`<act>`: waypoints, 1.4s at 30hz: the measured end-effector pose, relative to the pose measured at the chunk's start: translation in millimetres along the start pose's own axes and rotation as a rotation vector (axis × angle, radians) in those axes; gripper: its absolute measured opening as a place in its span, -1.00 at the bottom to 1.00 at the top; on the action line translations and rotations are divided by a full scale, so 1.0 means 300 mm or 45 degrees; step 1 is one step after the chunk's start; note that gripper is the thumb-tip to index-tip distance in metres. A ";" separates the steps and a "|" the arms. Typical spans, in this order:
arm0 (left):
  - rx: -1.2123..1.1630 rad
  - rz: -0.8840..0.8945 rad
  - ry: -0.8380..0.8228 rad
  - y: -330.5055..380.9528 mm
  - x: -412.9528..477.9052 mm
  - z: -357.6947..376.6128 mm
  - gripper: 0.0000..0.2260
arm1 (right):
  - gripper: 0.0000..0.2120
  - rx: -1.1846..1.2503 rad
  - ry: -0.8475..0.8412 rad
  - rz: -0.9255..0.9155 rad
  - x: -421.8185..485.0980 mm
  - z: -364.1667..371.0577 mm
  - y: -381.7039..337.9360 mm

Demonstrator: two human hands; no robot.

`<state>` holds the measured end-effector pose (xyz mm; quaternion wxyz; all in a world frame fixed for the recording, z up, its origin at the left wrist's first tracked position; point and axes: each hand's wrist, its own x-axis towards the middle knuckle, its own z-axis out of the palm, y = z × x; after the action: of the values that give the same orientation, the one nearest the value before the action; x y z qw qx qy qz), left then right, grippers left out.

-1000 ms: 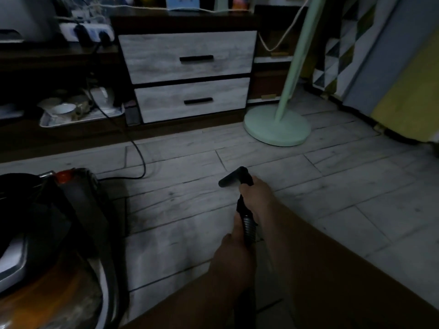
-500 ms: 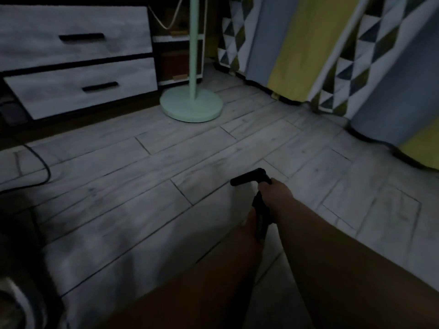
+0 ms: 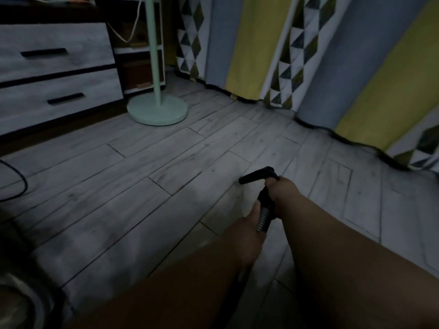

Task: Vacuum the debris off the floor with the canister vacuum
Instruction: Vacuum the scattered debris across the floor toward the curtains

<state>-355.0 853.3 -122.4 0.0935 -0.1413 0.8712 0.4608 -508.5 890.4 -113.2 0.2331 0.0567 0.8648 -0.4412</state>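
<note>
A black vacuum nozzle (image 3: 257,175) points left, low over the pale plank floor (image 3: 147,191) in the middle of the head view. Behind it runs a ribbed grey hose (image 3: 263,219). My right hand (image 3: 281,194) grips the black neck just behind the nozzle. My left hand (image 3: 249,233) holds the hose a little further back. The canister vacuum (image 3: 21,293) shows only as a dark curved edge at the bottom left. I can make out no debris on the dim floor.
A mint lamp base (image 3: 157,110) with its pole stands at the back. Left of it is a drawer unit (image 3: 57,74). Patterned curtains (image 3: 332,67) hang to the floor along the right. A black cable (image 3: 19,181) loops at the left edge.
My view has swung right: the canister slid almost out of sight and the curtains came in. Both hands keep their hold, and the nozzle has moved right across the planks.
</note>
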 end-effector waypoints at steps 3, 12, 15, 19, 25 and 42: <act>0.013 0.056 0.031 0.039 -0.092 0.024 -0.40 | -0.57 0.097 0.072 0.001 -0.119 -0.072 0.024; 0.107 0.185 -0.063 0.147 -0.308 0.141 -0.43 | -0.52 0.275 0.182 0.158 -0.344 -0.240 0.178; 0.162 0.192 -0.104 0.180 -0.291 0.228 -0.44 | -0.54 0.334 0.223 0.206 -0.330 -0.321 0.260; 0.232 0.204 -0.261 0.215 -0.288 0.389 -0.43 | -0.54 0.369 0.252 0.263 -0.323 -0.434 0.449; 0.369 0.232 -0.394 0.235 -0.380 0.598 -0.43 | -0.58 0.399 0.337 0.410 -0.418 -0.535 0.717; 0.271 0.387 -0.308 0.399 -0.814 0.532 -0.44 | -0.69 0.577 0.433 0.245 -0.890 -0.702 0.645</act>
<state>-159.4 1088.8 -47.0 0.1412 0.0587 0.9087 0.3886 -287.8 1202.3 -28.9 0.1072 0.2620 0.7614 -0.5832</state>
